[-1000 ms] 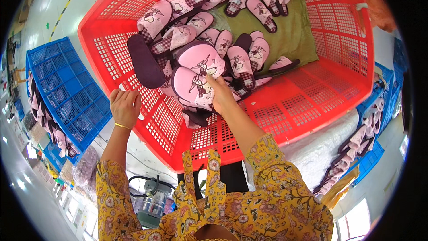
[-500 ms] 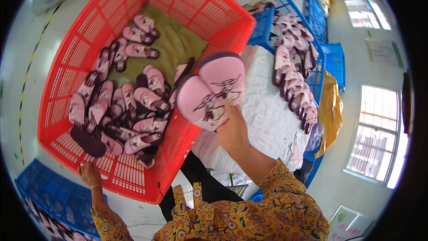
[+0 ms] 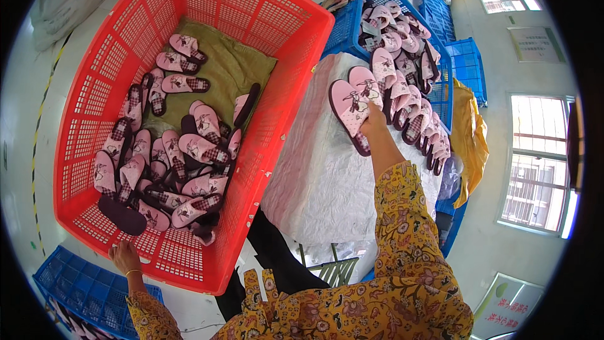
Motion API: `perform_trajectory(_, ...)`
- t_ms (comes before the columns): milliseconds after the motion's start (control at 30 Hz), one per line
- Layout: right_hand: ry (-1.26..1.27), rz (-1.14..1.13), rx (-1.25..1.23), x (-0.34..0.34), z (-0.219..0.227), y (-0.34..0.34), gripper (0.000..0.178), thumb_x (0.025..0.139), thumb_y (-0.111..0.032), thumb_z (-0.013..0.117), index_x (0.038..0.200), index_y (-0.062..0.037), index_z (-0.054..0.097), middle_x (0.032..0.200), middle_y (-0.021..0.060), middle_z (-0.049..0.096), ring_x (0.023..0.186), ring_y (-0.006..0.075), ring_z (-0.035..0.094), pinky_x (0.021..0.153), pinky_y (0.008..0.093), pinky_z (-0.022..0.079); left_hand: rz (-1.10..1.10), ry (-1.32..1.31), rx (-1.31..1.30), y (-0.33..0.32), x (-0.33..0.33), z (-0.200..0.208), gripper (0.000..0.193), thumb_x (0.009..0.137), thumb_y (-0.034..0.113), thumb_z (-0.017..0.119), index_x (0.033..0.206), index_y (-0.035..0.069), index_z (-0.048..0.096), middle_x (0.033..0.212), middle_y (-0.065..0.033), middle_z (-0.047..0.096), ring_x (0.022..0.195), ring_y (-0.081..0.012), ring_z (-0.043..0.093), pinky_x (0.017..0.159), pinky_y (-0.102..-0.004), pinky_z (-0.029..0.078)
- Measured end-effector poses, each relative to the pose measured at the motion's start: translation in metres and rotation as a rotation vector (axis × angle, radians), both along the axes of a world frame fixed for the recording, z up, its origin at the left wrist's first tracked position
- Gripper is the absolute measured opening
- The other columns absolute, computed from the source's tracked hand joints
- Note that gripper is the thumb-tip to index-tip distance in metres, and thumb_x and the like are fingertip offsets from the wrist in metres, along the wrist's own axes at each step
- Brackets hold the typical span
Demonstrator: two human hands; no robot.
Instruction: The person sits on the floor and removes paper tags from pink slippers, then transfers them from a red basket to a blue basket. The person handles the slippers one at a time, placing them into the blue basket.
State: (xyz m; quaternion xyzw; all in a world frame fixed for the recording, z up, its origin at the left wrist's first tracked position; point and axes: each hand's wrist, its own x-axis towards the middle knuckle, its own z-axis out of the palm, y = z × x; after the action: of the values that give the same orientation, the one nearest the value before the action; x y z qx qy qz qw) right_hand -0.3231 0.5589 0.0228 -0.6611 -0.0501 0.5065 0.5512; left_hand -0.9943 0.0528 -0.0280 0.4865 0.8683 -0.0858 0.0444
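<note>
My right hand [image 3: 375,119] is closed on a pair of pink slippers [image 3: 350,106] with dark soles and a printed figure on the uppers. It holds them beside a row of similar slippers [image 3: 412,110] standing along the edge of a white-covered surface [image 3: 314,176]. At the near left, my left hand [image 3: 126,257] grips the rim of a large red plastic crate [image 3: 251,226]. Inside that crate, many loose pink slippers [image 3: 202,150] lie heaped at the near and left side, one with its dark sole [image 3: 123,215] up.
Olive-green cloth [image 3: 229,56] lines the crate's far part. A blue crate [image 3: 343,28] with more slippers stands beyond the white surface. Another blue crate [image 3: 82,283] sits at the lower left. Yellow sheeting [image 3: 469,145] hangs at the right.
My right hand has carried the slipper pair away from me and to the right, from the red crate's edge to the row of slippers. My left hand stays on the rim.
</note>
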Motion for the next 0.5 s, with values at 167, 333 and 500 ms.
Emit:
perform_trajectory(167, -0.179, 0.219, -0.205, -0.007, -0.005, -0.018, 0.033, 0.094, -0.036, 0.063, 0.117, -0.0142, 0.055, 0.106, 0.0059, 0.061, 0.09, 0.0241, 0.061, 0.07, 0.0461, 0.051, -0.003, 0.033, -0.003, -0.014, -0.006, -0.01, 0.013, 0.087, 0.021, 0.066, 0.08, 0.01, 0.067, 0.073, -0.0098, 0.066, 0.075, -0.0266, 0.062, 0.095, -0.0433, 0.042)
perform_trajectory(333, -0.76, 0.379, 0.045, -0.032, 0.019, -0.095, 0.008, 0.093, -0.014, 0.057, 0.094, -0.0082, 0.062, 0.075, -0.0034, 0.057, 0.059, 0.0074, 0.051, 0.049, 0.0236, 0.039, -0.015, 0.046, 0.141, -0.017, -0.017, -0.018, 0.011, 0.085, 0.02, 0.067, 0.079, 0.011, 0.064, 0.08, -0.0105, 0.069, 0.089, -0.0277, 0.066, 0.096, -0.0442, 0.044)
perform_trajectory(500, -0.429, 0.799, 0.133, -0.221, 0.054, -0.159, 0.018, 0.097, -0.019, 0.059, 0.11, -0.0066, 0.061, 0.087, 0.0002, 0.059, 0.069, 0.0059, 0.051, 0.061, 0.0215, 0.042, 0.035, -0.037, 0.124, -0.005, -0.009, 0.005, 0.01, 0.084, 0.022, 0.068, 0.079, 0.013, 0.066, 0.079, -0.0073, 0.069, 0.082, -0.0232, 0.065, 0.093, -0.0385, 0.043)
